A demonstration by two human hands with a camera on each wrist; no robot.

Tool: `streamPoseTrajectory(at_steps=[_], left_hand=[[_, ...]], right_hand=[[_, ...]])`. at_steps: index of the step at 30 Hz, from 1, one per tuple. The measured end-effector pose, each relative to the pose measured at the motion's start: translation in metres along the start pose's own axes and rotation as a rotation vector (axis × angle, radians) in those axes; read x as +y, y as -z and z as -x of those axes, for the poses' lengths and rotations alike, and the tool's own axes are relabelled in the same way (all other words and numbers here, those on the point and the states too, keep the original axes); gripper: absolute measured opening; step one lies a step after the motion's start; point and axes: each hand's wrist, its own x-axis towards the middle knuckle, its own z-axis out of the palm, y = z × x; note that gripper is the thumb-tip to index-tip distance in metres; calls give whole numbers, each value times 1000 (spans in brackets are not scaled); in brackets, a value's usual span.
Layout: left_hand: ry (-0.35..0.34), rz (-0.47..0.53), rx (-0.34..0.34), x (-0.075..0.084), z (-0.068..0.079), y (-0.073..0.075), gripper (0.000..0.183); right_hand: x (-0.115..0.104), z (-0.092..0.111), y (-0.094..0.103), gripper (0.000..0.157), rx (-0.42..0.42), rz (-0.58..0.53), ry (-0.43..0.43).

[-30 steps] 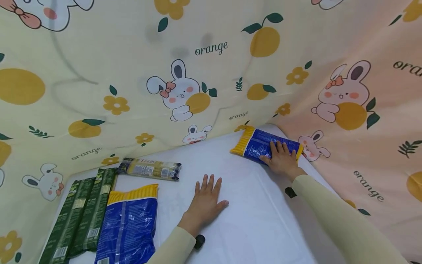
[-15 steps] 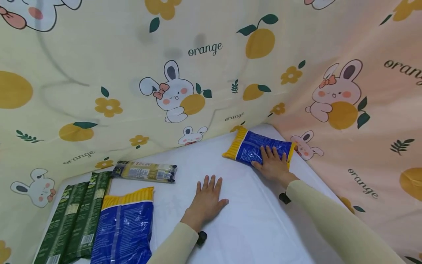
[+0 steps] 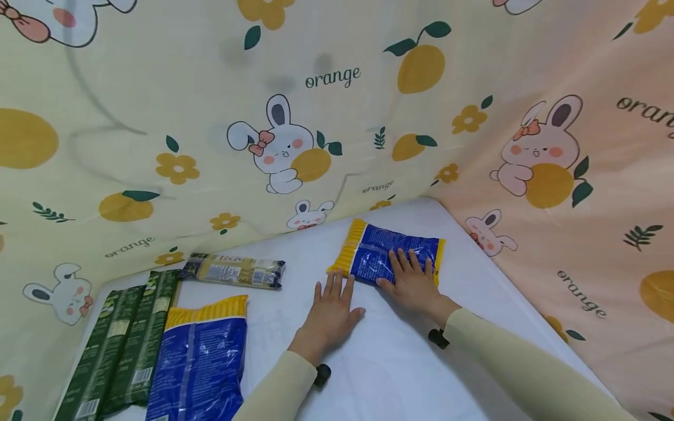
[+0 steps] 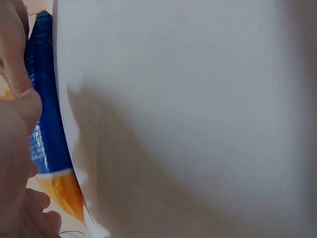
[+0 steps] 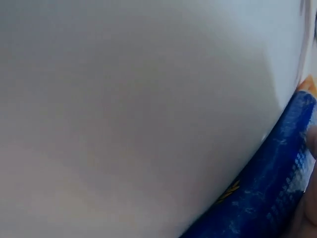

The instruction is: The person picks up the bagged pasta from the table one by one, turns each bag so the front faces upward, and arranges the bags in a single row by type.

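The middle of the far blue-and-yellow bag (image 3: 371, 251) is partly covered by the right hand (image 3: 416, 289), whose fingers are extended flat over the print with nothing gripped. In both wrist views, only part of this bag is shown and the fingers are cut off. The left hand (image 3: 327, 316) is held palm down with fingers straight; contact between its fingertips and the bag's left near corner cannot be confirmed. The near blue-and-yellow bag (image 3: 202, 362) and the left of 2 green packets (image 3: 142, 345) are cut off below.

The far bag is located near the far right corner of the white table (image 3: 400, 374), apart from the far and right edges. Bare surface is left between it and the right edge. The narrow gold packet (image 3: 231, 271) is placed at the far edge.
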Motion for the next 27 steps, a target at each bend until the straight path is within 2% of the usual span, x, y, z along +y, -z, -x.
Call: streamPoseTrajectory(at_steps=[7,13,22,27], left_hand=[[20,13,89,-7,3,3,67],[72,56,127,-19,10,7,67],[159,145,149,-44,14,18,67],[175,152,127,-54,10,20,70]], right_hand=[[-38,14,-6,82,-24,27,56],[-67,32,-10,81,-44,36,107],[-104,72,-15,70,-54,-2,297],[-110,88,-13,58,-54,-28,428]])
